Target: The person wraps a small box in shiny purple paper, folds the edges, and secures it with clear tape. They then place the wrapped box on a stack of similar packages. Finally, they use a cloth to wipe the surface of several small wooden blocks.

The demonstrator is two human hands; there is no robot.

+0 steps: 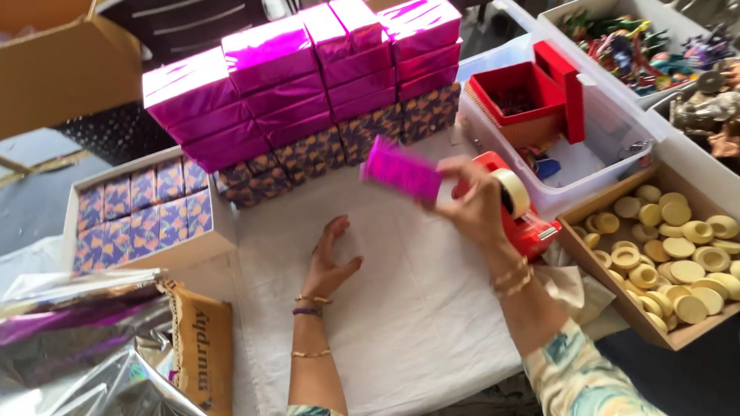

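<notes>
My right hand (471,203) holds a small box wrapped in shiny magenta foil (400,171) up above the white cloth (409,316). It is blurred. Just behind that hand sits a red tape dispenser (524,225) with a roll of tape (513,192). My left hand (329,261) rests flat on the cloth, fingers apart, holding nothing. Beyond both hands rises a stack of magenta-wrapped boxes (296,77) on top of purple patterned boxes (366,132).
A tray of purple patterned boxes (138,213) lies left. Crumpled silver and purple foil sheets (66,367) lie at lower left. A wooden tray of round yellow pieces (676,259) is at right, a clear bin with a red box (533,98) behind it, a cardboard box (33,65) top left.
</notes>
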